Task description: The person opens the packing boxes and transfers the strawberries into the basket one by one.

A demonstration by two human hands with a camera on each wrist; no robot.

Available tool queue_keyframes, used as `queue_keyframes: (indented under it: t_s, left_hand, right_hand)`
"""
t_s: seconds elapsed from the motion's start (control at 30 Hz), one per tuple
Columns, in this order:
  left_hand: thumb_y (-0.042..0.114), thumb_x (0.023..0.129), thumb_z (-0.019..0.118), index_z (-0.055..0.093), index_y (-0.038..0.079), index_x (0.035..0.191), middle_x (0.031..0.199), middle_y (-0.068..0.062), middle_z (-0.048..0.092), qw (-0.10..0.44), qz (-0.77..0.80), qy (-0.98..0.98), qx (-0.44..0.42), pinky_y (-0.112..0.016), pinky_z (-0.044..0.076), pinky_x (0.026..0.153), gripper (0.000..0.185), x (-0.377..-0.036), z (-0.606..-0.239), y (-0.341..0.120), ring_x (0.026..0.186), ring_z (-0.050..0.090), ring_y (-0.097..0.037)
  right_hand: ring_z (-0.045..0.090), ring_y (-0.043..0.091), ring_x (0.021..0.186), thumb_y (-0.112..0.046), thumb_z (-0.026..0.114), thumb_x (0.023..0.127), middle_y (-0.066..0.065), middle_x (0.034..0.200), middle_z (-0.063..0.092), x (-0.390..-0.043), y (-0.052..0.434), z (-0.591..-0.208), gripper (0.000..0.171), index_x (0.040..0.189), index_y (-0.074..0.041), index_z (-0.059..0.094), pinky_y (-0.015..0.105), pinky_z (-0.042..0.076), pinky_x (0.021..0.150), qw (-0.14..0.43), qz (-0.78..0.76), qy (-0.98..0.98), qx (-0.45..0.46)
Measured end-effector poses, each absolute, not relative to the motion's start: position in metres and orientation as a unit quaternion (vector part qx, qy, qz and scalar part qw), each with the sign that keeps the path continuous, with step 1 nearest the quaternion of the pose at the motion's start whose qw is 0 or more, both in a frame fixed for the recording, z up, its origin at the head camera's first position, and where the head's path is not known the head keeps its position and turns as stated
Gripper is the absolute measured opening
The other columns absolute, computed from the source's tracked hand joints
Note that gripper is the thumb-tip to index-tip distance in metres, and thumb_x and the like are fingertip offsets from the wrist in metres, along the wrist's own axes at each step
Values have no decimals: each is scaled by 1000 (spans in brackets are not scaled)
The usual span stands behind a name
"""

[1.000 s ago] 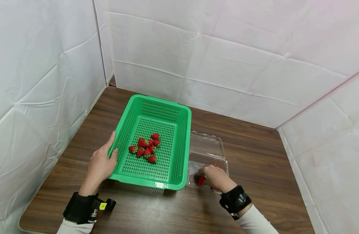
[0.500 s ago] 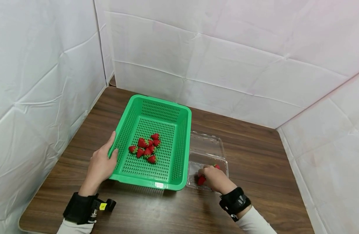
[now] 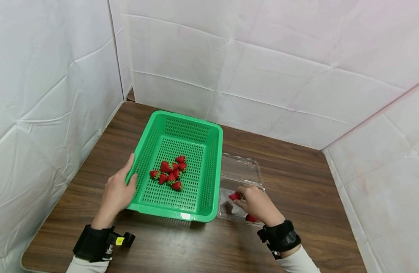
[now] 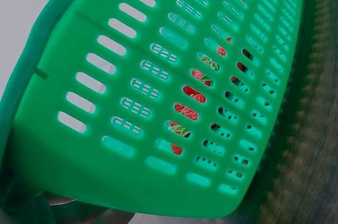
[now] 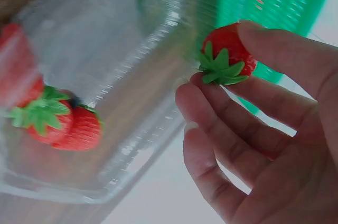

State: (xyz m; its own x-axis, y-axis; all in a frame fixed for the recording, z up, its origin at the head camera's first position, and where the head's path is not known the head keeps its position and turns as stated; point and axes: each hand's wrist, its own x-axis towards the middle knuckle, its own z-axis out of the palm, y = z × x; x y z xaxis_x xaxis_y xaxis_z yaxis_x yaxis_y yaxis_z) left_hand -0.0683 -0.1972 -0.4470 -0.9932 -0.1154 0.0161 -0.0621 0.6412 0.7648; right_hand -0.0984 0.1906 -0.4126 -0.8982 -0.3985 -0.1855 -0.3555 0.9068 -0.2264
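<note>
My left hand (image 3: 118, 189) grips the left rim of a green perforated basket (image 3: 216, 170), thumb on the inner side. Several red strawberries (image 3: 166, 166) with green leaves lie in a cluster on the basket's floor. My right hand (image 3: 259, 204) pinches one strawberry (image 5: 227, 49) between thumb and fingers, above a clear plastic clamshell box (image 3: 224, 212). More strawberries (image 5: 79, 128) sit in one end of the box in the right wrist view, and the hand partly hides them in the head view. Through the basket's slots, the left wrist view shows bits of red fruit (image 4: 194, 94).
The box's clear lid (image 3: 241, 168) lies folded back on the brown wooden table (image 3: 298, 182), close against the basket's right side. White sheet walls (image 3: 264, 76) stand behind the table and at both sides.
My right hand has lifted a strawberry from inside the clear box and turned slightly, uncovering another strawberry near the box's front. My left hand and the basket stay in place.
</note>
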Motion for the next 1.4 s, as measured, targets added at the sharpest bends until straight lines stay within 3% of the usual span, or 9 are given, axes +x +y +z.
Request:
queue_keyframes:
  t_s: [0.2,0.43,0.8,1.1,1.4]
  left_hand:
    - [15,102,45,15,22,156,145,-29,42,31,-421,-905,52,-57,47,81,63,-68,-447,-198,116,55,-48]
    - [16,102,45,15,23,156,146,-29,42,29,-421,-905,54,-58,47,81,62,-67,-447,-198,117,54,-49]
    - [15,101,46,16,22,156,144,-30,43,34,-421,-905,52,-50,48,71,63,-67,-447,-198,104,61,-47]
    - [16,102,45,16,22,156,145,-30,43,30,-421,-905,53,-54,48,76,62,-67,-447,-198,109,59,-47]
    - [17,102,45,14,24,156,146,-29,41,20,-420,-905,56,-57,47,81,63,-69,-446,-197,116,55,-48]
  right_hand:
    - [45,8,60,-26,68,91,-4,70,53,-102,185,-393,14,92,-13,64,26,40,59,108,-109,971,-185]
    - [50,6,68,-25,64,94,-2,85,60,-105,177,-373,20,105,-8,65,25,43,64,75,-125,964,-221]
    - [59,9,81,-24,64,94,-2,93,61,-108,160,-364,18,108,-12,65,26,46,70,26,-147,953,-265]
    - [53,9,75,-25,65,94,-4,88,60,-113,144,-360,14,101,-13,65,24,43,66,8,-143,947,-289]
    - [62,11,82,-23,66,93,0,97,64,-122,122,-357,17,106,-13,67,27,49,72,12,-123,939,-322]
